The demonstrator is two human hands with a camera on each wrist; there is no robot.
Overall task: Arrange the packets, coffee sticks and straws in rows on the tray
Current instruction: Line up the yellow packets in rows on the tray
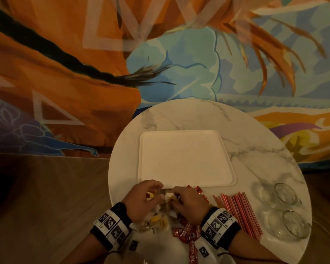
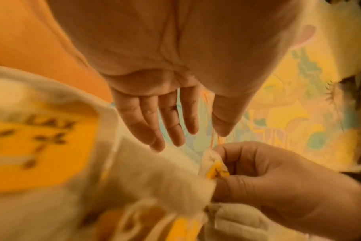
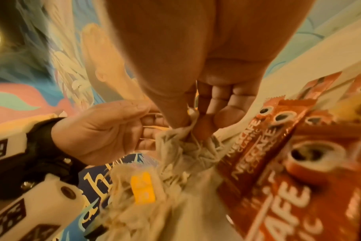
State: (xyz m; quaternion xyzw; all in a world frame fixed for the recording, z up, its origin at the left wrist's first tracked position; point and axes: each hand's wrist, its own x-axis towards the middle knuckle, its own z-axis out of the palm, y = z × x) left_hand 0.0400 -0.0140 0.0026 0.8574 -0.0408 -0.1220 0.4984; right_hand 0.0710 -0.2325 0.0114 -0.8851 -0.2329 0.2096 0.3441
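Observation:
The white tray (image 1: pixel 185 159) lies bare in the middle of the round marble table (image 1: pixel 179 115). Just in front of it both hands work over a tangled pile of tea bags (image 1: pixel 156 220) with yellow tags. My right hand (image 1: pixel 174 195) (image 3: pixel 188 128) pinches one tea bag (image 2: pixel 213 164) (image 3: pixel 175 138) between thumb and fingers. My left hand (image 1: pixel 154 189) (image 2: pixel 206 135) is close beside it, with taut tea bag strings (image 3: pixel 148 127) running across its fingers. Red coffee sticks (image 1: pixel 187 235) (image 3: pixel 258 138) lie under my right wrist. Red straws (image 1: pixel 240 212) lie loose to the right.
Two empty glass cups (image 1: pixel 286 193) (image 1: pixel 295 225) stand near the table's right edge, beyond the straws. A colourful painted wall rises behind the table, and wooden floor shows to the left.

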